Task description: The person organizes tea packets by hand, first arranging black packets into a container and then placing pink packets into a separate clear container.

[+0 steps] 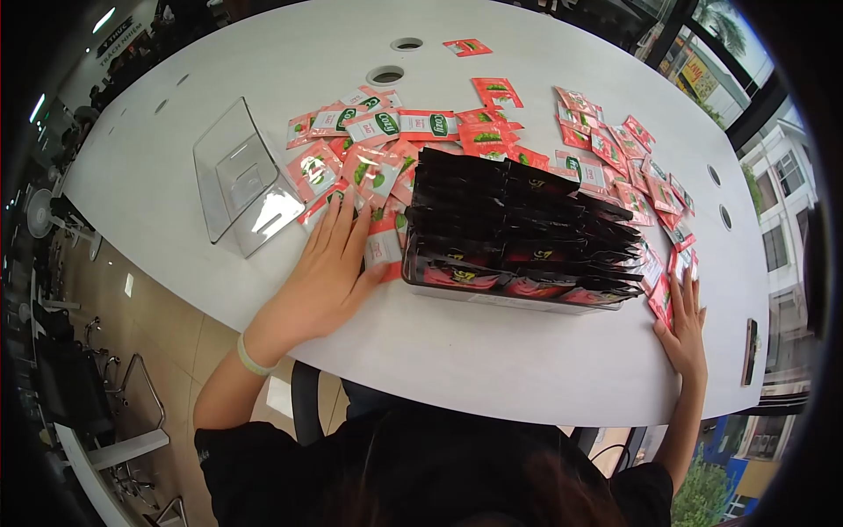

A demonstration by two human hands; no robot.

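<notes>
My left hand (pixel 329 268) lies with fingers spread on the white table, its fingertips touching the near edge of a pile of pink and white sachets (pixel 373 171). Right of it stands a clear box (pixel 518 301) packed with rows of black sachets (pixel 527 220), with some pink ones low at its front. My right hand (pixel 685 325) rests at the right, fingers apart, over the near end of a second spread of pink sachets (pixel 663 189). Neither hand holds anything.
An empty clear plastic container (pixel 241 180) sits tilted at the left of the white table (pixel 492 369). Single pink sachets (pixel 467 47) lie farther back near round holes (pixel 407 44). A dark flat object (pixel 749 351) is by the right edge. Chairs stand on the floor at left.
</notes>
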